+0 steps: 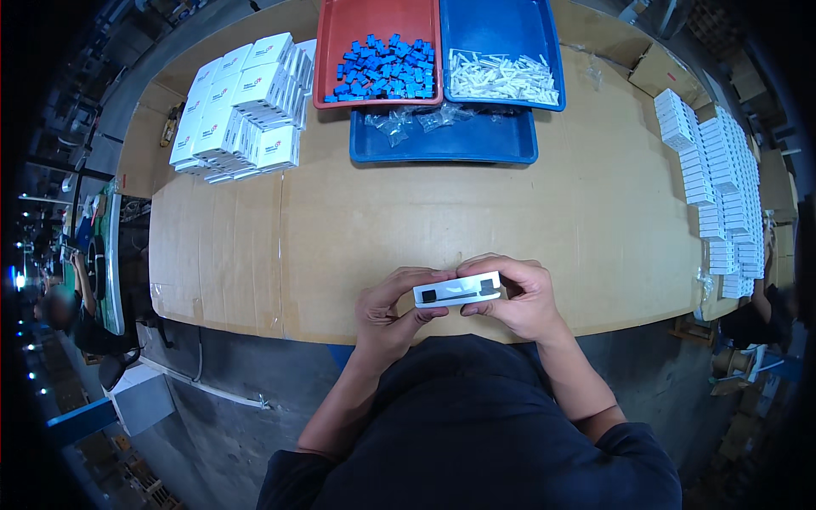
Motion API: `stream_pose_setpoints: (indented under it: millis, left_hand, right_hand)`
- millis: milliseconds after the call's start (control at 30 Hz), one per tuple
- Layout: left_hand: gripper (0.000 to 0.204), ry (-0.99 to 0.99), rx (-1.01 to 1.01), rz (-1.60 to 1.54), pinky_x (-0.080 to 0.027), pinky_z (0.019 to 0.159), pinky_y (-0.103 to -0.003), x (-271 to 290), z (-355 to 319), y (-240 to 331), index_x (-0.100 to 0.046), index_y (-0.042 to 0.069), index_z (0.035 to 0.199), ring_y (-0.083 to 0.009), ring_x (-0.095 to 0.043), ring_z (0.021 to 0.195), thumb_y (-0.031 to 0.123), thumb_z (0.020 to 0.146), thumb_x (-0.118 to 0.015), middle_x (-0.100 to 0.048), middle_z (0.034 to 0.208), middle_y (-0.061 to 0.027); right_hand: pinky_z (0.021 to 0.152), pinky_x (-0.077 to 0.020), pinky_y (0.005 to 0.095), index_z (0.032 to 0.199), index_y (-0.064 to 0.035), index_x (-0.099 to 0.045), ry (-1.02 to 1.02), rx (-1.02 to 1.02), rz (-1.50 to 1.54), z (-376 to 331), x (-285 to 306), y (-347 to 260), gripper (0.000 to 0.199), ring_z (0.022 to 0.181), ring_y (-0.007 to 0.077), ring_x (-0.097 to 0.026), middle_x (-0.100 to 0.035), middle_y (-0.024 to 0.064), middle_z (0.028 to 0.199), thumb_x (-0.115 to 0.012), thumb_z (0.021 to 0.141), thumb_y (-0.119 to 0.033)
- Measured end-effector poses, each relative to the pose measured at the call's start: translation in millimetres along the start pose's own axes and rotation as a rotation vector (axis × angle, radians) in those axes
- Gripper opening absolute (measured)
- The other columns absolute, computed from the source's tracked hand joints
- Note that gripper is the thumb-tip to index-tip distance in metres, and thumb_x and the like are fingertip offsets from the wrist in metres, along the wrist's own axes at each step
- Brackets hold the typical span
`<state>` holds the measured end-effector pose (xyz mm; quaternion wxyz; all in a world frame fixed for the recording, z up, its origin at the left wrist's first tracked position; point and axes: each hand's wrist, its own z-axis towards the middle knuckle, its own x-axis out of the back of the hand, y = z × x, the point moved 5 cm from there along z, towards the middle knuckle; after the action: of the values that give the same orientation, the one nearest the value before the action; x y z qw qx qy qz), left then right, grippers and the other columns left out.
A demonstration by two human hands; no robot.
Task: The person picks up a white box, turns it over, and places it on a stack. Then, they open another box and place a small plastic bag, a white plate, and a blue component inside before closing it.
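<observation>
A small flat white box (455,286) is held between my two hands above the table's near edge. Its narrow side faces up and shows dark patches at both ends and a dark strip between them. My left hand (391,308) grips the left end, thumb below and fingers above. At the other end my right hand (525,297) grips it the same way. What is inside the box, if anything, cannot be made out.
White boxes (219,106) are stacked at the back left, and narrower white boxes (722,183) along the right. A red tray (374,21) holds small blue parts; a blue tray (497,25) holds thin white pieces. Clear plastic bags lie in a lower blue tray (442,153). Other people work at both sides.
</observation>
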<state>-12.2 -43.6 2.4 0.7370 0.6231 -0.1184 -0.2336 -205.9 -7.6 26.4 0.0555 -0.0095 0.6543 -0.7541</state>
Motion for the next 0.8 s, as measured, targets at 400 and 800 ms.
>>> stream_pose_setpoints:
  millis: [400,800]
  left_hand:
    - [0.037,0.006,0.01,-0.023,-0.061,0.089,-0.032,-0.6,-1.3,-4.4,-0.069,-0.004,0.12,-0.026,-0.07,0.112,0.006,0.086,-0.083,-0.071,0.119,-0.019]
    - [0.036,0.015,0.046,-0.049,-0.061,0.091,-0.034,-2.3,-2.3,-4.7,-0.067,-0.004,0.12,-0.0258,-0.07,0.112,0.004,0.088,-0.081,-0.071,0.12,-0.0187]
  right_hand:
    - [0.088,-0.0612,0.0348,0.114,0.0004,-0.074,0.02,0.012,-0.028,-0.1,-0.6,-1.9,0.041,0.102,0.0242,-0.075,-0.077,0.0142,0.112,-0.083,0.075,0.009]
    - [0.089,-0.0612,0.0348,0.113,0.0009,-0.074,0.002,0.081,-0.051,0.6,1.0,2.9,0.039,0.103,0.0245,-0.075,-0.077,0.0147,0.113,-0.083,0.076,0.009]
